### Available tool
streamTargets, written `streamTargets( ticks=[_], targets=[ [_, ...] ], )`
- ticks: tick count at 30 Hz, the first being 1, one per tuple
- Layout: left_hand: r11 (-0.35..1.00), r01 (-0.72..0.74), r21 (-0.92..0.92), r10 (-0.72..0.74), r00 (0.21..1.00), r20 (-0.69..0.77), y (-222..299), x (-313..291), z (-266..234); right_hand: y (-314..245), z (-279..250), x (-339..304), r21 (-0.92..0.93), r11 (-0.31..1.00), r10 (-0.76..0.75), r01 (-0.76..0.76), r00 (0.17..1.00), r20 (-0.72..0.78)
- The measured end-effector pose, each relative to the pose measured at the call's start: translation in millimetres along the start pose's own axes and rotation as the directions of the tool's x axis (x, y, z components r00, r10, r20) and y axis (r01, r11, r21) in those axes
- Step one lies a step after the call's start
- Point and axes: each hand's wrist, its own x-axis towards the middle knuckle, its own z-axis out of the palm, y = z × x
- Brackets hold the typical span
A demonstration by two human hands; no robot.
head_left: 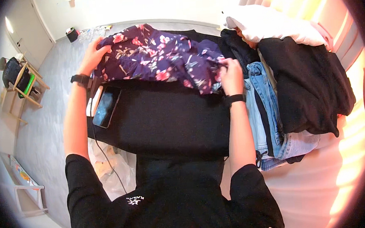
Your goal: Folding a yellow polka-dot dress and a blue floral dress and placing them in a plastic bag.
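Note:
A dark purple floral garment (145, 57) with pink flowers is stretched between my two hands, over the far part of a black surface (170, 114). My left hand (96, 55) grips its left end, with fingers closed on the fabric. At the garment's right end, my right hand (232, 74) pinches the cloth. The fabric hangs in folds, lowest near my right hand, and its exact kind is hard to make out. Below my left wrist lies a phone (107, 107) on the black surface, beside a pale flat object (95, 102).
On my right are folded jeans (265, 104), a black garment (308, 81) and a white pillow-like bundle (269, 23). A cable (103, 154) runs down past a clear plastic bag (110, 166). To the left stand a wooden chair (25, 79) and a white-framed rack (30, 194).

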Motion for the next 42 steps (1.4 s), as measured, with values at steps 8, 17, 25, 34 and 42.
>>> streamTargets(
  ticks=[8,17,25,34,42],
  targets=[
    [0.930,0.185,0.317,-0.364,0.580,0.728,66.3,-82.9,-12.4,-18.8,-26.9,-5.5,0.040,0.997,-0.077,0.073,0.993,0.093],
    [0.904,0.348,0.250,-0.415,0.856,0.307,11.5,-32.1,47.6,-66.9,34.8,3.3,-0.125,0.983,-0.040,0.136,0.817,0.575],
    [0.957,-0.290,0.026,0.273,0.924,0.267,74.2,-53.2,67.6,-39.7,34.2,-5.8,0.100,0.992,-0.009,-0.076,0.751,0.661],
    [0.859,-0.508,-0.062,0.216,0.251,0.944,180.3,-169.1,58.1,-1.7,68.7,9.1,-0.121,0.487,-0.853,0.865,0.501,0.147],
    [0.980,-0.196,0.044,0.042,0.416,0.908,128.5,-220.7,30.7,-49.6,-44.6,-58.1,0.689,0.724,-0.363,-0.039,0.828,0.427]
  ],
)
